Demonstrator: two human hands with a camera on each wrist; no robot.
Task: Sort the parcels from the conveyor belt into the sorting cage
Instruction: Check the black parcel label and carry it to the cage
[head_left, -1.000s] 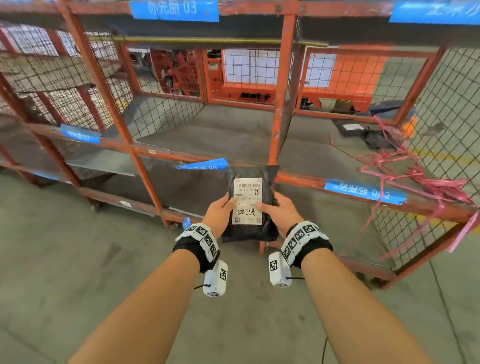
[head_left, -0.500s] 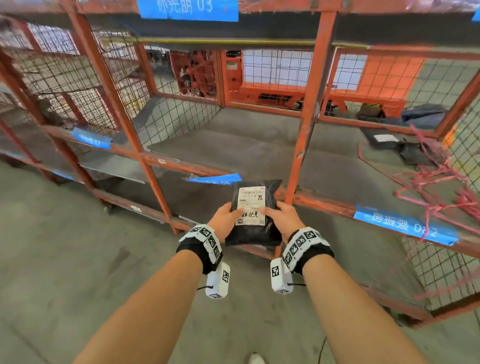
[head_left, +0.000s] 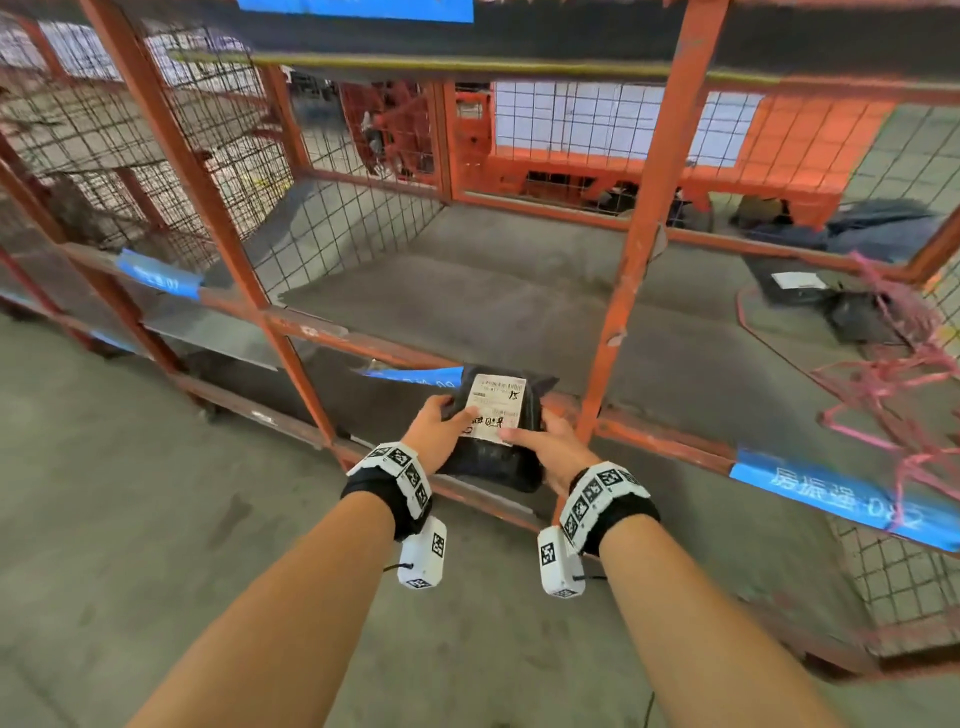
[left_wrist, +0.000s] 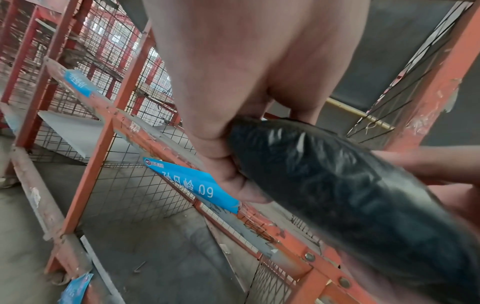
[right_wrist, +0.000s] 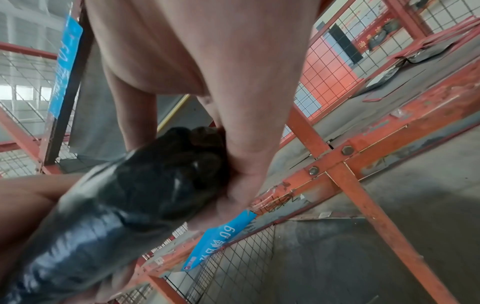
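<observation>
I hold a black plastic parcel (head_left: 493, 457) with a white shipping label (head_left: 493, 408) in both hands, just in front of the orange sorting cage (head_left: 644, 218). My left hand (head_left: 441, 428) grips its left edge, thumb on top and fingers curled underneath (left_wrist: 231, 185). My right hand (head_left: 545, 447) grips the right edge the same way, thumb across the label. The parcel (left_wrist: 350, 195) shows as a dark wrinkled bulk in the left wrist view and likewise in the right wrist view (right_wrist: 116, 205). It hovers at the cage's middle front rail, beside a vertical post.
The cage has grey shelf floors (head_left: 493, 291) divided by wire mesh (head_left: 332, 228), with blue name tags (head_left: 841, 493) on the rails. Dark parcels (head_left: 810, 296) and tangled pink straps (head_left: 893, 374) lie in the right compartment. Grey concrete floor (head_left: 130, 519) lies below.
I have come closer to the cage, and the parcel has moved forward up to the front rail. Both hands keep the same hold.
</observation>
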